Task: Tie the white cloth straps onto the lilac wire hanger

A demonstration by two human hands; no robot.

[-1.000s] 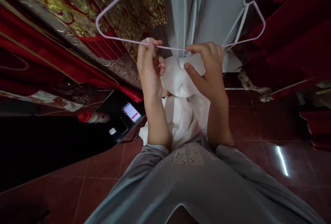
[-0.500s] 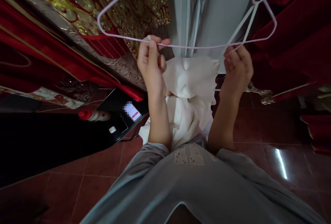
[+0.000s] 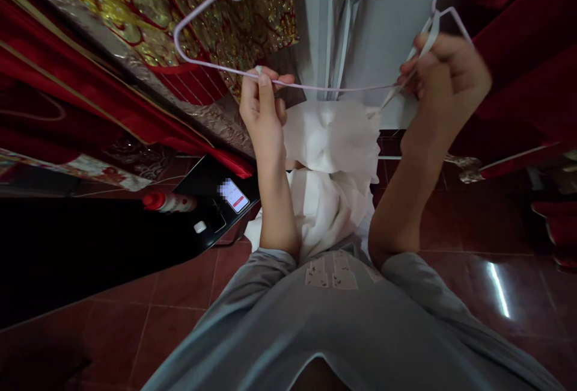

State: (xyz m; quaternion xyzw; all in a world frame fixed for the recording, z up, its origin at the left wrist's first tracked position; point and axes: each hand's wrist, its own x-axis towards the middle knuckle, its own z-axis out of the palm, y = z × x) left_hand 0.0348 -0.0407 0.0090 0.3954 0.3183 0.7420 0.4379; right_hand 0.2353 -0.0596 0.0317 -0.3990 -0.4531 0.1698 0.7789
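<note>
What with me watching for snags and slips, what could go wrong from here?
The white strap pinched in the right hand could slip from the notch of the hanger. The hanger's left end, close to the sequinned fabric, might catch it if swung. The phone lies near the edge of the black table, so a stray left elbow could knock it off.

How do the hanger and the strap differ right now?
The hanger is pale purple; the strap is white. The hanger is a bent rod; the strap, a flat band. The left hand holds the hanger; the right hand holds the strap. Both are pale and in hand.
</note>
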